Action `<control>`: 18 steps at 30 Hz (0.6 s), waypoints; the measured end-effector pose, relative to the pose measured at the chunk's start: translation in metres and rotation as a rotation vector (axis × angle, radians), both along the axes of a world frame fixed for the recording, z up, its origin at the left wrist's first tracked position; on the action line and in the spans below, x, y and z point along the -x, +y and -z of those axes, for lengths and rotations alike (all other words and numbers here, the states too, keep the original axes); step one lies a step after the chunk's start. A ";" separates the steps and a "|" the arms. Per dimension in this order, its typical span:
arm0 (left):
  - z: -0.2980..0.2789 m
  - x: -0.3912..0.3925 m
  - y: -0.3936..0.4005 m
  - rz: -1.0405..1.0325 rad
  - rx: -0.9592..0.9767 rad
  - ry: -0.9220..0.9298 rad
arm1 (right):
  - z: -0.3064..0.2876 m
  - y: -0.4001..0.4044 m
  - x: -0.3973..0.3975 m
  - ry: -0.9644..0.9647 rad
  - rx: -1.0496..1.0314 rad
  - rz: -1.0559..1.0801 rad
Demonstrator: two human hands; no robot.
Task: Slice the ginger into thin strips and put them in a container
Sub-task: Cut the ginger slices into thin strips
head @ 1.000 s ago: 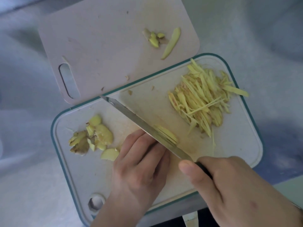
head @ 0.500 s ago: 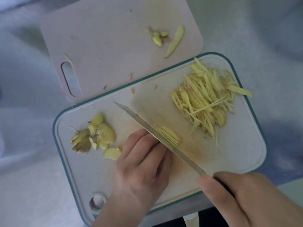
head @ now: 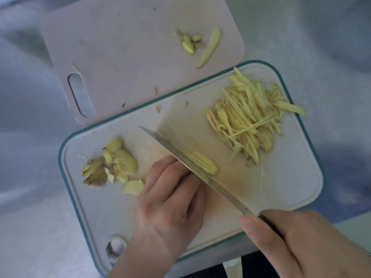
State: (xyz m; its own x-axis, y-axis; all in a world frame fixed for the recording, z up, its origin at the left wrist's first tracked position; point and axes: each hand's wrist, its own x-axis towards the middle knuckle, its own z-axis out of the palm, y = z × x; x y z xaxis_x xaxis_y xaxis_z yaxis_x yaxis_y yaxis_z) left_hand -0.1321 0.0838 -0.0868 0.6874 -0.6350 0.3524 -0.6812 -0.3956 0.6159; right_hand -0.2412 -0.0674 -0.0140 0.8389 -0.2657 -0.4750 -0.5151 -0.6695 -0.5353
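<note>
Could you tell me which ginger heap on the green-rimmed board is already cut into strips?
The right heap, long thin strips; the left heap is slices and trimmings.

We note two bare hands, left hand and right hand: no gloves, rings or sleeves in view (forearms bare to the frame edge).
</note>
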 end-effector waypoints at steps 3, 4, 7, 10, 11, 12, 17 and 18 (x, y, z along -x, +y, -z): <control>0.000 0.000 0.000 0.002 0.004 0.005 | -0.002 0.001 -0.012 0.015 -0.062 0.068; 0.000 0.000 0.000 -0.006 0.007 0.002 | -0.004 0.001 -0.014 0.001 -0.094 0.064; -0.001 0.000 0.000 -0.031 0.022 -0.003 | -0.006 0.001 -0.007 -0.005 -0.073 -0.034; 0.000 0.000 0.000 -0.024 0.018 0.004 | -0.003 0.003 0.003 -0.097 0.073 -0.017; 0.000 0.000 0.001 -0.022 0.020 0.009 | -0.003 0.004 -0.003 -0.017 -0.007 0.000; 0.000 -0.001 0.001 -0.021 0.023 0.014 | -0.005 0.004 -0.009 0.053 -0.088 0.057; 0.000 0.000 0.000 -0.028 0.023 0.012 | -0.006 0.002 -0.010 0.035 -0.143 0.025; 0.000 0.001 0.001 -0.027 0.022 0.010 | -0.006 0.001 -0.004 -0.025 -0.048 -0.033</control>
